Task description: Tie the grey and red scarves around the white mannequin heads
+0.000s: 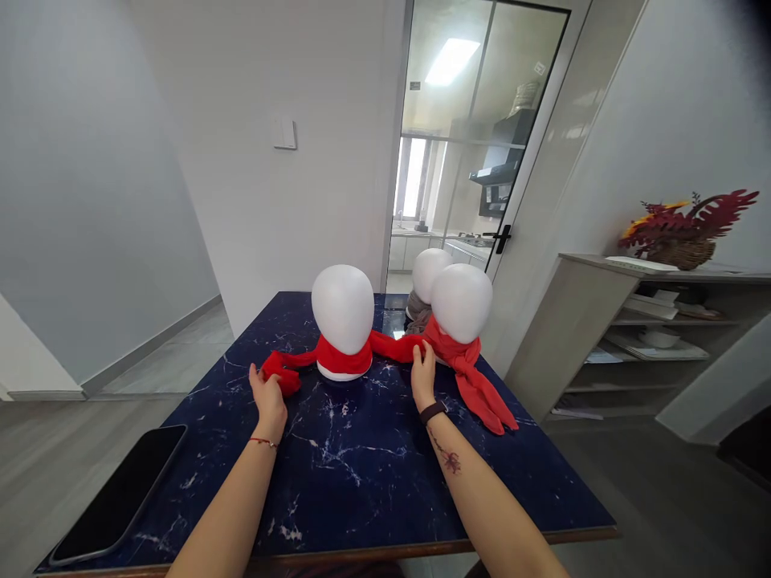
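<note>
A bright red scarf (344, 359) is wrapped around the neck of a white, featureless mannequin head (343, 307) standing upright on a dark blue, white-veined table (337, 482), with the white base showing just below the fabric. The scarf's two ends stretch out sideways. The left hand (268, 393) has its grip clamped on the bunched left end, which hangs just above or rests on the tabletop; I cannot tell which. The right hand (424, 372) has its grip together on the other end, pinching it between thumb and fingers near a second white head (463, 300). That head wears a coral-red scarf (467, 365) knotted in front, its tails trailing over the table toward the right edge. Behind it, partly hidden, is a third white head (429, 269) with a grey-brown scarf (417, 308). A black-screened smartphone (124, 491) lies at the table's near left corner, well apart from the heads.
</note>
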A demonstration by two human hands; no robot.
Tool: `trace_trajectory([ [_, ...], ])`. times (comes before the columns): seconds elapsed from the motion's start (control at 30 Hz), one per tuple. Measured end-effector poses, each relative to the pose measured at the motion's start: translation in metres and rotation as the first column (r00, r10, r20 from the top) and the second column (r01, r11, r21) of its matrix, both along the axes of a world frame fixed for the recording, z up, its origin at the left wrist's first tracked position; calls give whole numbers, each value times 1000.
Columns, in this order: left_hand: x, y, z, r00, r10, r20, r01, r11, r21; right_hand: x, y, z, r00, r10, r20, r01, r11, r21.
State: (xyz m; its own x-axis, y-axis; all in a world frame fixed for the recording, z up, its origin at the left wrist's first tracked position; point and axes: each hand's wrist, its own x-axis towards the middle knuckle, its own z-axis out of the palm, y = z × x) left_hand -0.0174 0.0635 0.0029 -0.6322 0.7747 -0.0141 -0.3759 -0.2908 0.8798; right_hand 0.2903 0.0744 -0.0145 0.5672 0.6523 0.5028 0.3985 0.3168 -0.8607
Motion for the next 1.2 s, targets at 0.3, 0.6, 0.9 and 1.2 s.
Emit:
trace_trajectory([
  [0.3, 39, -10, -13, 330, -56, -942, 259, 965, 34, -60, -33, 1, 749, 375, 546, -358, 923, -142],
  [0.6, 49, 2, -12, -112, -92, -989, 92, 990, -102, -80, -23, -3, 679, 432, 593, -351, 901, -255],
  [0.9, 44, -6, -10, -263, -136, -955, 119, 978, -172, -73, -30, 7, 481, 353, 803, -307, 925, -222],
  [1.2, 31, -14, -7, 136, -72, -988, 36, 997, -68, -71, -27, -4, 502, 306, 809, -82, 948, -308],
])
